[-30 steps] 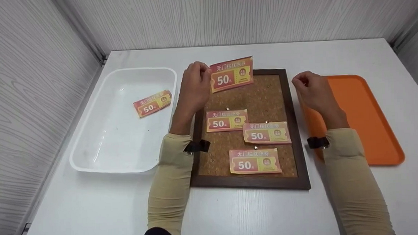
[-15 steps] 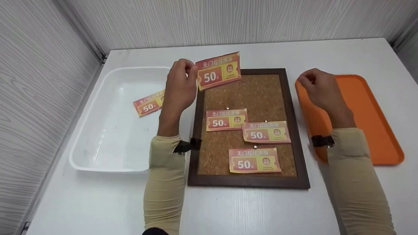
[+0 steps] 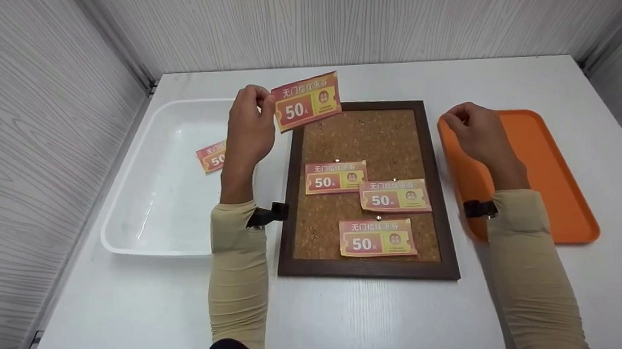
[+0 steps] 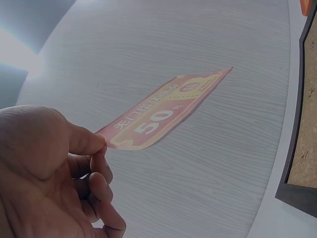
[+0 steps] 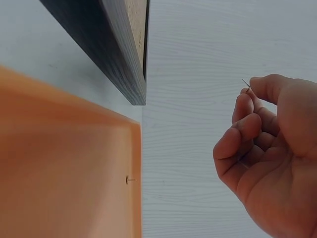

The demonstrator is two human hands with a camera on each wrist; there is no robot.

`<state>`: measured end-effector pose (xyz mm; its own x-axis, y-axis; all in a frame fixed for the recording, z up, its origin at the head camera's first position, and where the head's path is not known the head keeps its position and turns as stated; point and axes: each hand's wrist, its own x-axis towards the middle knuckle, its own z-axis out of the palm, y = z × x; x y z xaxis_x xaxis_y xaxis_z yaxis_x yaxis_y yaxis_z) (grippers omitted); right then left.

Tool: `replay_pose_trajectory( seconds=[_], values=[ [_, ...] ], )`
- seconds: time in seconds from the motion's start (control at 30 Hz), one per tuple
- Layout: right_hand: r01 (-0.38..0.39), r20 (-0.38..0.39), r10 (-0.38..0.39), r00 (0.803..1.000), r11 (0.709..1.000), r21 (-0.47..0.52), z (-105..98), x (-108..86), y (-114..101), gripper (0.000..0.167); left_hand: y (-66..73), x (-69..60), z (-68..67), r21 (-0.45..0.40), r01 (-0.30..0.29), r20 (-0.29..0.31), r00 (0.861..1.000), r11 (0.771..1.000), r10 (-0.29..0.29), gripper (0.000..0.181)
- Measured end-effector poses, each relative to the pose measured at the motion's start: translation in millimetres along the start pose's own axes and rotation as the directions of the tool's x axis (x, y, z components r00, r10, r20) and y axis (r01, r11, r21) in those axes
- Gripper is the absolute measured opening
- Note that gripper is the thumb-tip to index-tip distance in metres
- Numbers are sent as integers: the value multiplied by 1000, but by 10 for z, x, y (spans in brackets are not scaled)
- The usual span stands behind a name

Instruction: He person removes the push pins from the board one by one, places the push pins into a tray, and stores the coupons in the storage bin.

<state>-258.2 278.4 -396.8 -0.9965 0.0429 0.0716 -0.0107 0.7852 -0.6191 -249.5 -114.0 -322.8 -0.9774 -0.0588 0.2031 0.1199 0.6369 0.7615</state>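
Left grip (image 3: 251,127) has moved leftward, pinching a "50元" coupon (image 3: 307,103); right grip (image 3: 480,131) pinches a pin (image 5: 245,83).

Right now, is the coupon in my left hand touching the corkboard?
Apart. The left wrist view shows the coupon, pinched by your left hand, with a plain stretch of pale background between it and the corkboard.

The coupons (image 3: 307,101) are red and yellow with white lettering. Speckled brown cork (image 3: 362,140) sits in a dark brown frame (image 3: 369,273), between a white tub (image 3: 147,204) and an orange tray (image 3: 548,183); the walls (image 3: 335,24) carry grey wood-grain streaks, the sleeves (image 3: 237,285) plain tan.
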Motion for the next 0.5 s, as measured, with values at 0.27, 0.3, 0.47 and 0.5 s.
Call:
replay_pose_trajectory(
  seconds=[0.27, 0.3, 0.47, 0.5],
  values=[
    [33, -17, -33, 999, 999, -26, -27, 1, 47, 50, -46, -12, -107, 20, 3, -43, 999, 1000, -2, 29],
    [44, -24, -45, 999, 998, -35, -29, 1, 55, 49, -53, -12, -116, 23, 5, -46, 999, 1000, -4, 29],
    [58, -27, -59, 998, 997, -48, -43, 1, 88, 47, -86, -8, -187, 29, 42, -64, 997, 999, -40, 30],
    [54, -25, -55, 998, 997, -50, -48, -1, 94, 48, -95, -8, -207, 28, 52, -70, 996, 998, -50, 31]
  ],
)
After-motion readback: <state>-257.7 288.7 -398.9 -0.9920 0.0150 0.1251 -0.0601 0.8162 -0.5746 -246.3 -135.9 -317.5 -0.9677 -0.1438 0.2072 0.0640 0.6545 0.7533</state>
